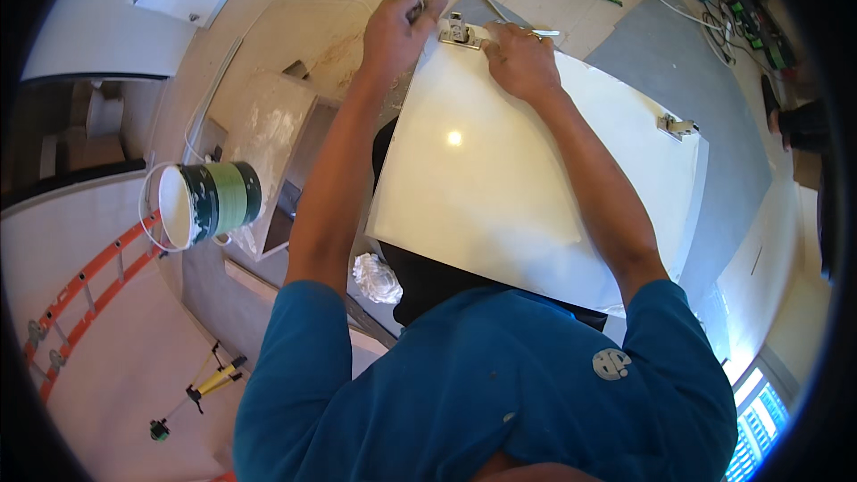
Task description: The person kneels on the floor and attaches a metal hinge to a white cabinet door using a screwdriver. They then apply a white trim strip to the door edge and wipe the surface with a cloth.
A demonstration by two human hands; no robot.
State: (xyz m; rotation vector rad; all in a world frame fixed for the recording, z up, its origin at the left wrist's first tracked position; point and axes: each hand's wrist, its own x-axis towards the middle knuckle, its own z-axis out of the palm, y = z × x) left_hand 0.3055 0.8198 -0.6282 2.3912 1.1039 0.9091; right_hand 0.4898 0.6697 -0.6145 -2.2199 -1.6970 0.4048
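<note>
The white panel lay slantwise across the centre of the frame, over the wearer's lap. Two metal hinges marked how far the work stood: the upper hinge sat at the panel's top corner, between the hands, and the second hinge stood near its right edge, unattended. Both appeared seated in place; I judged the upper one to be the part in hand, and could not tell whether its fastening was complete. The left hand was raised just left of it, fingers curled together and blurred, so that I could not tell what, if anything, they grasped. The right hand rested on the panel just beside that hinge, fingers bent; whether they gripped anything I could not tell. A bucket occupied the frame's left.
</note>
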